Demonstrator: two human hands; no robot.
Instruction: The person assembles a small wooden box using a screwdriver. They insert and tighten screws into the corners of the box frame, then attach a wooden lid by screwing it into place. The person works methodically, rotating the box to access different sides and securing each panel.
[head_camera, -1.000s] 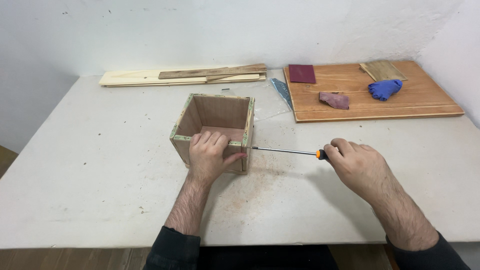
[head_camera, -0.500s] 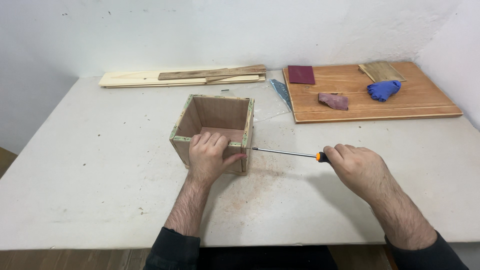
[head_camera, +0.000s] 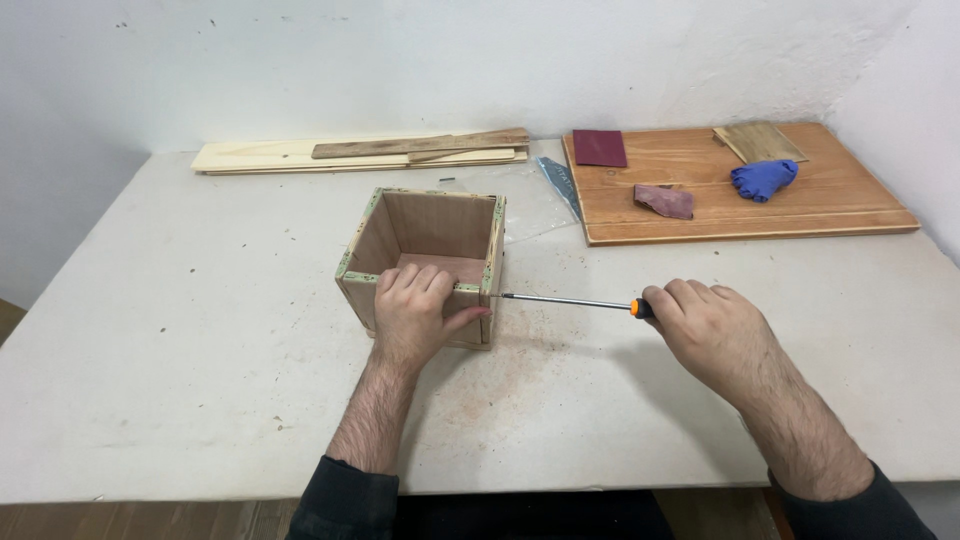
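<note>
Our left hand (head_camera: 418, 312) lies over the near wall of the open wooden box (head_camera: 428, 258) at mid-worktop, fingers curled over its rim in a loose grip, while our right hand (head_camera: 712, 332) is closed tight around the orange-collared screwdriver (head_camera: 568, 301), its tip at the box's right near corner. The handle is hidden in the fist and the tip contact is hard to make out. The white worktop (head_camera: 180, 370) meets a white wall, with wood strips (head_camera: 360, 152) along the far edge and a wooden board (head_camera: 830, 205) at the far right corner carrying sandpaper pieces (head_camera: 664, 200) and a blue glove (head_camera: 763, 179).

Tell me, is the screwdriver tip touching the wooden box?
Touching. The head view shows the screwdriver shaft running level from the right hand to meet the right side of the wooden box by its near corner, no gap visible, while the left hand grips the near wall.
</note>
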